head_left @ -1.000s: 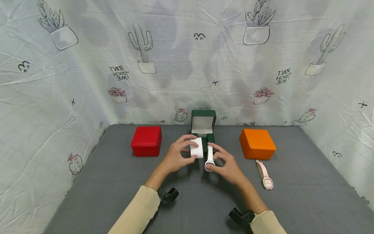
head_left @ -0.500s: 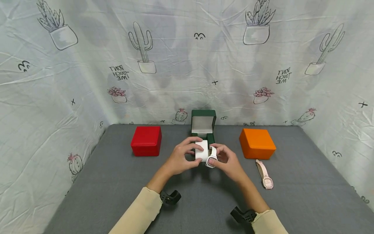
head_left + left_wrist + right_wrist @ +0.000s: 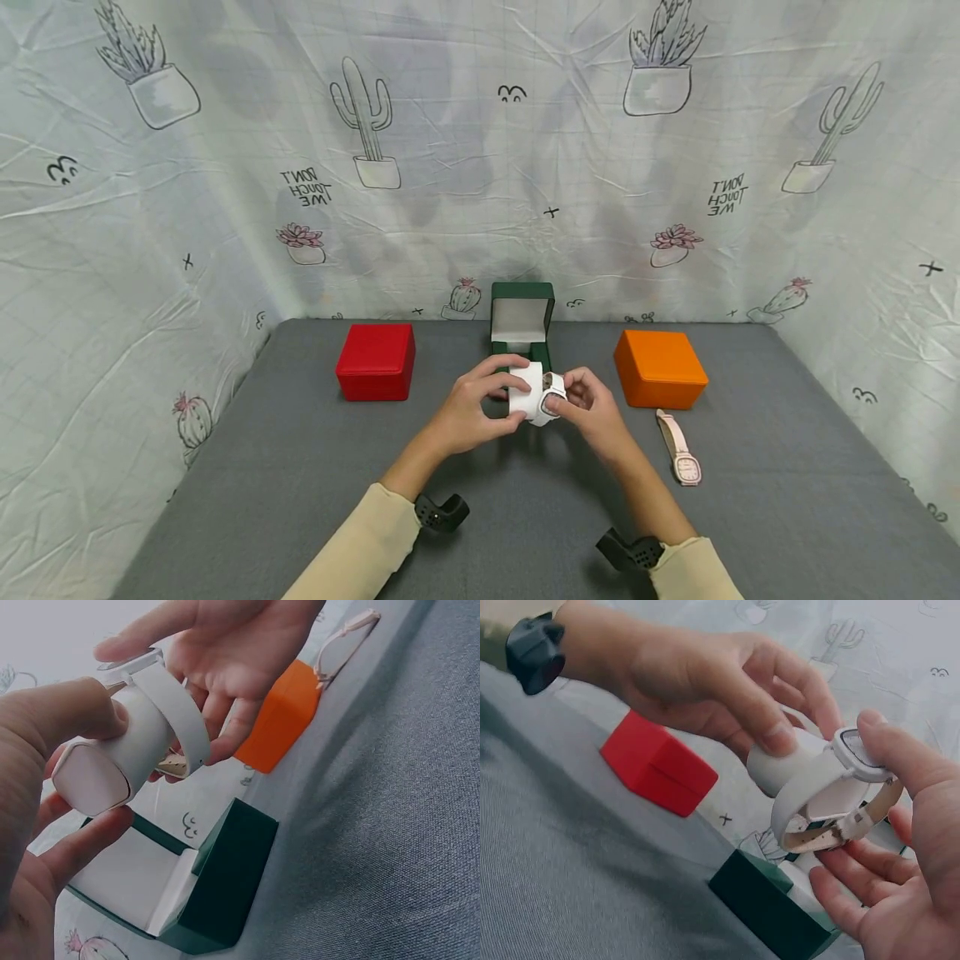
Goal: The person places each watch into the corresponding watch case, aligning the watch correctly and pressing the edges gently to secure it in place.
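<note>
Above the table in the head view, my left hand (image 3: 476,410) holds a white watch cushion (image 3: 524,392), its thumb and fingers curled round it. My right hand (image 3: 597,419) pinches a white wristwatch (image 3: 552,403), the thumb on the watch face. In the left wrist view the white strap (image 3: 174,705) forms a closed loop right at the cushion's far end; how far it sits over the cushion I cannot tell. The right wrist view shows the strap's tan inner side and buckle. Just behind the hands stands a green watch box (image 3: 522,291) with its lid raised, partly hidden by them.
A closed red box (image 3: 377,364) stands to the left, a closed orange box (image 3: 662,369) to the right. In front of the orange box lies a pink wristwatch (image 3: 681,450). Behind the grey tabletop (image 3: 300,467) hangs a white cactus-print cloth (image 3: 465,167).
The cushion has moved right and slightly nearer, up against the watch. The right hand has turned the watch, which hung lengthwise before, so its loop now meets the cushion's end.
</note>
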`<action>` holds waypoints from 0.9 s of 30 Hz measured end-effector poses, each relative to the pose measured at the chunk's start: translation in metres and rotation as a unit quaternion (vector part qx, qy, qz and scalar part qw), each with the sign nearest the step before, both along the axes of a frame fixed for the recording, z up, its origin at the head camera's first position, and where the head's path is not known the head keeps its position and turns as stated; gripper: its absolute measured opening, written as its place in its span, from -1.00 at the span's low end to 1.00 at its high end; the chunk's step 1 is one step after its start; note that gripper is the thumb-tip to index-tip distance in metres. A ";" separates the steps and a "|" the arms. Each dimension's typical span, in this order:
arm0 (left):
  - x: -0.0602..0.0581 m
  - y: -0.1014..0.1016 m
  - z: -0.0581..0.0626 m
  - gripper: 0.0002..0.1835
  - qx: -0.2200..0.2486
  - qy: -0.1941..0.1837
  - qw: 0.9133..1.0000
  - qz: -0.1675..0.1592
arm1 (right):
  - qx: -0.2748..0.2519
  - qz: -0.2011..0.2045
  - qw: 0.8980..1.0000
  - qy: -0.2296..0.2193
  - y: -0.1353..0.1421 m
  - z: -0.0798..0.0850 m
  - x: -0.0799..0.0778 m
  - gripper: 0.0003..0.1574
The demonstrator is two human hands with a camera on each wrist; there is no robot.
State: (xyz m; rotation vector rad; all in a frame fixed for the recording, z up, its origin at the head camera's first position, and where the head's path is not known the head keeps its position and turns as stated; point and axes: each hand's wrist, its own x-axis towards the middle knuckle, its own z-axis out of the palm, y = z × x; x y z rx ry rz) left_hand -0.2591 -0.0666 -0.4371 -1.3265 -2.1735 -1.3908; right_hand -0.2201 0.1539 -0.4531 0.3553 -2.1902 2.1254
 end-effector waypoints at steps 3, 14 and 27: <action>0.001 0.001 0.001 -0.72 0.008 0.019 1.000 0.002 | -0.033 0.010 0.999 -0.025 -0.001 0.002 0.000 -0.74; 0.003 0.004 0.002 -0.71 0.016 0.041 0.999 0.006 | -0.115 0.028 0.991 -0.062 -0.005 0.007 0.001 -0.47; 0.004 0.006 0.001 -0.73 -0.013 0.087 0.996 0.027 | -0.097 -0.054 0.990 -0.087 -0.020 0.011 0.006 -0.40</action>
